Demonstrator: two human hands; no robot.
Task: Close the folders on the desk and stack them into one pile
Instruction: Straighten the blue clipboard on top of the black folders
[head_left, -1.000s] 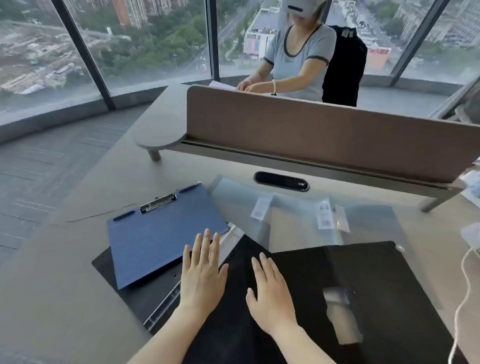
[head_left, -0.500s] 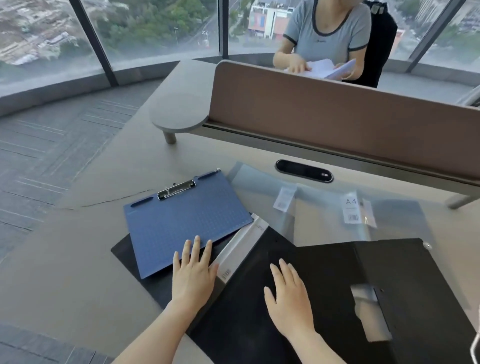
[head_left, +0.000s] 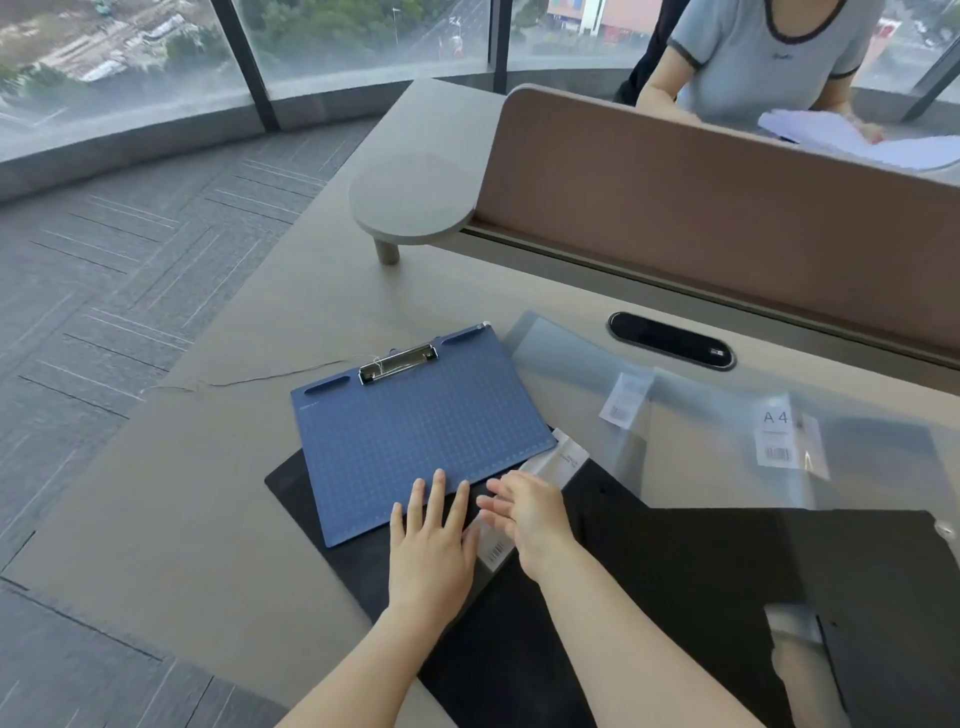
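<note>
A blue clipboard folder (head_left: 421, 431) with a metal clip lies closed on top of a black folder (head_left: 332, 540) at the desk's left. My left hand (head_left: 431, 551) rests flat, fingers spread, on the blue folder's near edge and the black one under it. My right hand (head_left: 524, 514) hovers open just to its right, over the black folder's white spine label (head_left: 550, 478). Another black folder (head_left: 727, 597) lies open on the right. Clear plastic sleeves (head_left: 701, 431) with barcode stickers lie behind it.
A brown divider panel (head_left: 701, 208) runs along the desk's back, with a black cable port (head_left: 670, 340) in front of it. Behind the panel a person in a grey shirt (head_left: 769, 52) handles white papers (head_left: 857, 140). The desk's left edge drops to grey carpet.
My right hand moved left from the open black folder to the white spine next to my left hand. My left hand slid slightly onto the blue folder. The view shifted left and closer.
</note>
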